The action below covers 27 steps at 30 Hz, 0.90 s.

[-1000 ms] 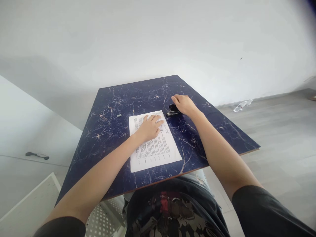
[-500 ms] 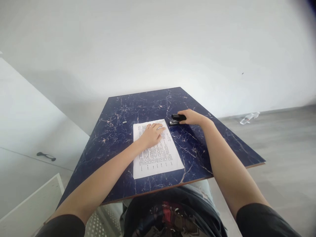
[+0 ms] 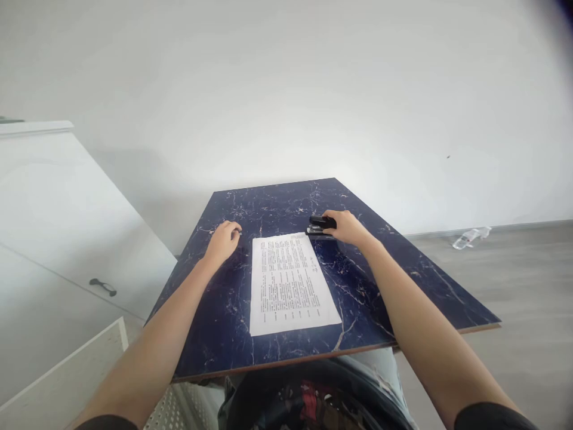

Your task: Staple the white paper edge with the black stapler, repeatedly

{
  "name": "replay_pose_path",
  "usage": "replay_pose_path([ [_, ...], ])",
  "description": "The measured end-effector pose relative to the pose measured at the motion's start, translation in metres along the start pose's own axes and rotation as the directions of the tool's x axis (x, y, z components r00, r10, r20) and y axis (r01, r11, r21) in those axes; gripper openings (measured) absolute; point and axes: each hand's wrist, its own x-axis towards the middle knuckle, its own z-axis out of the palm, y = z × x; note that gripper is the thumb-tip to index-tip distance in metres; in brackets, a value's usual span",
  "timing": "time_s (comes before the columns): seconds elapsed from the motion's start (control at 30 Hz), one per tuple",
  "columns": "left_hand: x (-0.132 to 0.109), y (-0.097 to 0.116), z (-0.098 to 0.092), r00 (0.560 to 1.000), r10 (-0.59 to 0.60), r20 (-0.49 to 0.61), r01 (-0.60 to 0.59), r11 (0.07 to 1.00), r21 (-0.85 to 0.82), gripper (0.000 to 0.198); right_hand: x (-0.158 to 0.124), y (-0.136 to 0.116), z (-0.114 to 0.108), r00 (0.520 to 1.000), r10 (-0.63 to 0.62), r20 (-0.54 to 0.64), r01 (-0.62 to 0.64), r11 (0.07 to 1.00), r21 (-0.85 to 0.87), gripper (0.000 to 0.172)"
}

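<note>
A stack of printed paper sheets point(image 3: 290, 286) lies flat on the dark blue marbled table point(image 3: 268, 209). At its far right corner is a black stapler point(image 3: 317, 221), its jaws apart and its front end at the paper's edge. My right hand point(image 3: 344, 227) is closed around the rear of the stapler. Left of the paper, my left hand point(image 3: 225, 239) is at the table top, thumb and fingers pinched on a small grey strip of staples point(image 3: 240, 232), mostly hidden by the fingers.
A white cabinet point(image 3: 67, 227) with a dark handle point(image 3: 102, 286) stands to the left. Behind the table is a pale wall point(image 3: 290, 89). A clear plastic bottle point(image 3: 471, 238) lies on the grey floor at the right. The table's front edge is close to my body.
My left hand has left the paper, moved left and closed on the small strip of staples. My right hand keeps hold of the stapler. The view has shifted slightly.
</note>
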Motion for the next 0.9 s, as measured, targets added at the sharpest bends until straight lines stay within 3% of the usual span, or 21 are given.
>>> replay_pose_path([
  [0.13,-0.006,0.011,0.007,0.985,-0.030,-0.170,0.048,0.993,0.107,0.021,0.001,-0.054,0.032,0.994,-0.035,-0.104,0.054,0.981,0.189,0.035],
  [0.3,-0.015,0.037,0.032,0.991,-0.032,-0.129,0.035,0.999,0.023,0.027,0.000,-0.087,0.064,0.991,-0.087,-0.099,0.108,0.967,0.229,0.035],
  [0.57,-0.016,0.035,0.041,0.998,0.053,-0.035,-0.057,0.990,-0.127,0.033,0.000,-0.078,0.079,0.979,-0.197,0.048,0.188,0.970,0.156,0.034],
  [0.77,-0.018,0.043,0.045,0.995,0.097,0.030,-0.089,0.976,-0.197,0.030,0.006,-0.068,0.074,0.969,-0.238,-0.071,0.244,0.965,0.094,0.053],
  [0.9,-0.019,0.044,0.041,0.972,0.143,0.188,-0.106,0.976,-0.191,0.024,0.009,-0.043,0.061,0.971,-0.231,-0.061,0.238,0.956,0.170,0.027],
])
